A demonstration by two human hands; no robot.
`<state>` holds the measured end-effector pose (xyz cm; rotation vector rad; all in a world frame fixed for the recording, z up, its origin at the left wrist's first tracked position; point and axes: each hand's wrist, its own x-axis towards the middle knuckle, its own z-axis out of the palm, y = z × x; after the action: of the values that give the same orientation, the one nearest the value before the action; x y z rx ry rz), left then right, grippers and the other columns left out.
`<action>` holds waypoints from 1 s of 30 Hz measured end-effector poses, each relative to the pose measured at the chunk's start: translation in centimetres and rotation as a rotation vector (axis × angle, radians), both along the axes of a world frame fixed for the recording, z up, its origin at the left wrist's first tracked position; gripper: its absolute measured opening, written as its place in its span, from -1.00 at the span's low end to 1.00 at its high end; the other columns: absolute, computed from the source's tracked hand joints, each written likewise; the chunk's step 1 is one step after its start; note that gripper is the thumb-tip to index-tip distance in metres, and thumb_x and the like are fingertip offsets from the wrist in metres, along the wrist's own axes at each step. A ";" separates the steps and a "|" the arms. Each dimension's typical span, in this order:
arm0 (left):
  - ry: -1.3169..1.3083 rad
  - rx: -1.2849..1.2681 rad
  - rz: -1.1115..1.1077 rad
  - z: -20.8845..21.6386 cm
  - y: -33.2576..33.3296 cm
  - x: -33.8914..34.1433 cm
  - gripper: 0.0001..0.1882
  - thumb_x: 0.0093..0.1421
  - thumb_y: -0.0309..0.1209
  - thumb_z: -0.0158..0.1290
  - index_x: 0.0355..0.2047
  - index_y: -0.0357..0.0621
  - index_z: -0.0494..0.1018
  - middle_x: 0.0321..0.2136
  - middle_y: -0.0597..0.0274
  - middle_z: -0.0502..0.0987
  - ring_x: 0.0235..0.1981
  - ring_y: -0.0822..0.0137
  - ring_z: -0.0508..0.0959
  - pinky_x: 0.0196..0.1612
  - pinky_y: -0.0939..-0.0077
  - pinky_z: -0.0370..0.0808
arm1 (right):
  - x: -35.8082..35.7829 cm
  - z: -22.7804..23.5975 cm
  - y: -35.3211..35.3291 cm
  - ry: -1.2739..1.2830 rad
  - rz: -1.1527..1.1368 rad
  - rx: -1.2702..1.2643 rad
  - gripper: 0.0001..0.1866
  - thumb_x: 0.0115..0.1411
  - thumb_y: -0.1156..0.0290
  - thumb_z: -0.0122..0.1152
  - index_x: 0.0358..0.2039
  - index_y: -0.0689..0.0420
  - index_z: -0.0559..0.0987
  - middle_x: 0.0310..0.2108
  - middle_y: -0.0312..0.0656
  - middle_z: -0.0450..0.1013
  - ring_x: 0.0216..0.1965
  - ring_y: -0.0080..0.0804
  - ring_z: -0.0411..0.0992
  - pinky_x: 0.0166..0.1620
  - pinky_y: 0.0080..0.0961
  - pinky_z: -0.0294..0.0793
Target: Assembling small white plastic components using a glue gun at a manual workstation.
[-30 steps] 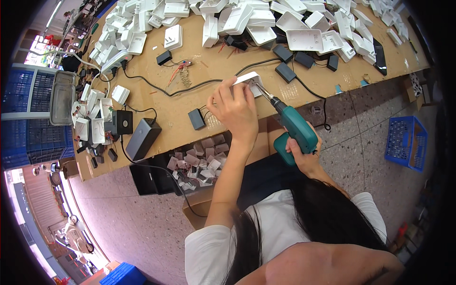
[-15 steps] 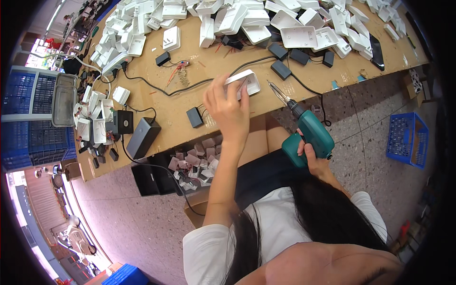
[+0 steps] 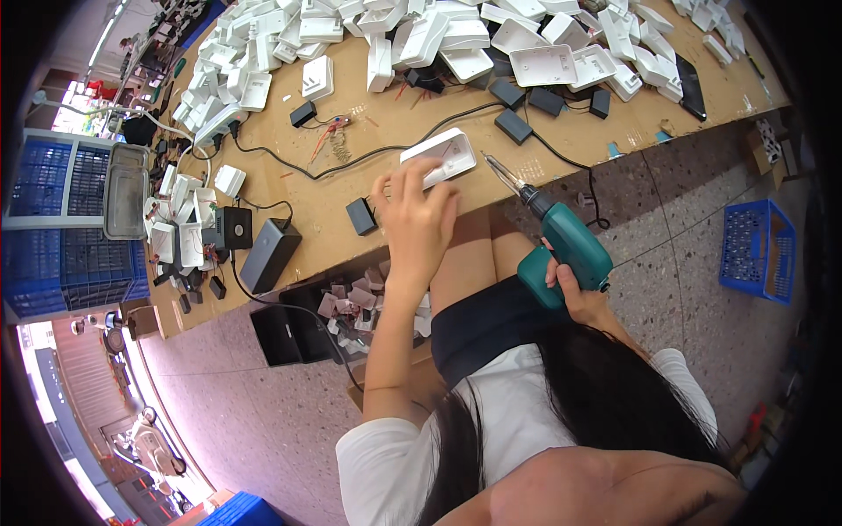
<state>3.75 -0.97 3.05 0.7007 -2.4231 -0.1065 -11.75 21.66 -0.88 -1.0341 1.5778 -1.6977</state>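
My left hand (image 3: 414,219) is over the table edge, fingers apart and slightly bent. Its fingertips overlap the near-left rim of a white plastic casing (image 3: 449,159), a shallow open box lying hollow side up. Whether they touch it is hard to tell. My right hand (image 3: 574,287) is wrapped around the grip of a green power drill (image 3: 570,241). The drill's long, slim metal tip points up and left, just right of the casing and apart from it. Left of my left hand lies a small black box (image 3: 360,216) with a wire.
White casings (image 3: 421,39) are heaped along the table's far side. Several small black boxes (image 3: 513,126) and a black cable (image 3: 351,162) lie on the brown tabletop (image 3: 298,197). A black adapter (image 3: 270,254) sits near the left edge. Blue crate (image 3: 759,252) on the floor at right.
My left hand has drawn back a little from inside the casing, and its thumb has come out. The casing has shifted slightly left. The drill has moved slightly left.
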 end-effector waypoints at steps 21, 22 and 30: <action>0.221 0.009 0.310 -1.6 -1.0 -4.3 -0.89 0.10 -0.45 0.32 -0.36 -0.05 0.61 -0.03 0.31 0.58 0.08 0.18 0.49 0.25 0.04 0.22 | 0.2 1.7 -2.4 0.014 -0.056 0.082 -0.74 0.20 0.54 0.37 -0.12 0.36 0.59 -0.20 -0.05 0.50 -0.39 -0.41 0.54 -0.32 -0.50 0.52; 0.216 -0.027 0.302 -1.7 -1.0 -4.4 -0.90 0.10 -0.46 0.31 -0.37 -0.06 0.61 -0.06 0.31 0.58 0.07 0.20 0.49 0.25 0.04 0.23 | 0.1 1.8 -2.8 0.066 -0.055 0.089 -0.74 0.20 0.53 0.38 -0.13 0.35 0.59 -0.20 -0.04 0.51 -0.36 -0.35 0.54 -0.28 -0.47 0.52; 0.149 -0.039 0.312 -1.6 -0.7 -4.4 -0.89 0.09 -0.46 0.31 -0.34 -0.09 0.63 -0.07 0.30 0.57 0.07 0.19 0.49 0.26 0.06 0.25 | 0.2 2.3 -4.7 0.158 -0.070 0.151 -0.75 0.19 0.49 0.40 -0.15 0.33 0.60 -0.22 -0.04 0.53 -0.28 -0.21 0.54 -0.16 -0.39 0.53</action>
<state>-0.69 -1.72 1.44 1.0052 -2.1418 0.0145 -11.58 16.97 1.41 -1.0691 1.8320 -1.5455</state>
